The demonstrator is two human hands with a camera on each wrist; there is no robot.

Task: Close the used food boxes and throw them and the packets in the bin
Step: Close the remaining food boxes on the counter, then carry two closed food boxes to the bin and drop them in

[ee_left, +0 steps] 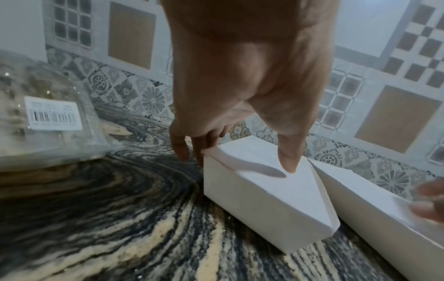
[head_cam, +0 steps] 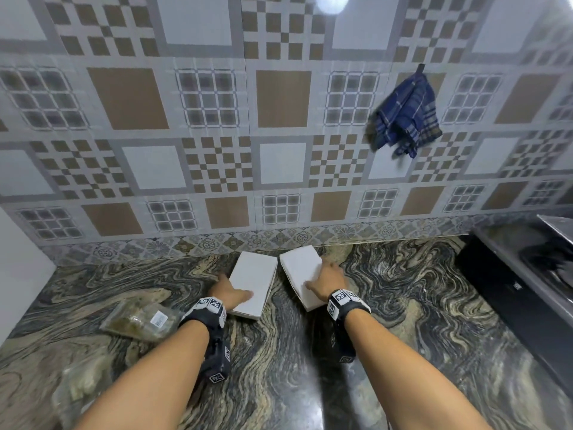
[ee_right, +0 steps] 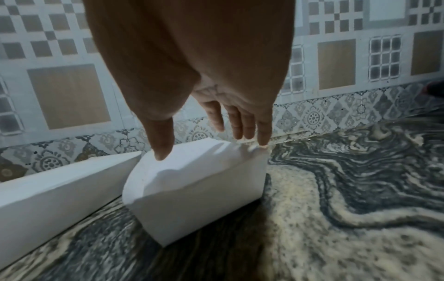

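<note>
Two white food boxes with their lids down stand side by side on the marbled counter [head_cam: 403, 305], close to the tiled wall. My left hand [head_cam: 231, 291] rests on the left box [head_cam: 257, 274]. Its thumb lies on the lid [ee_left: 259, 190] and its fingers [ee_left: 182, 148] hang down the box's left side. My right hand [head_cam: 325, 279] lies over the right box [head_cam: 302, 265], thumb tip on the lid [ee_right: 192, 199], straight fingers [ee_right: 250, 129] touching its far right edge. A clear packet [head_cam: 141, 319] with a barcode label [ee_left: 55, 114] lies left of my left wrist.
A second pale, see-through packet [head_cam: 83, 389] lies blurred at the counter's near left. A dark steel sink [head_cam: 527, 274] borders the counter on the right. A blue checked cloth [head_cam: 406, 116] hangs on the wall above. A white panel [head_cam: 18, 268] closes the left end.
</note>
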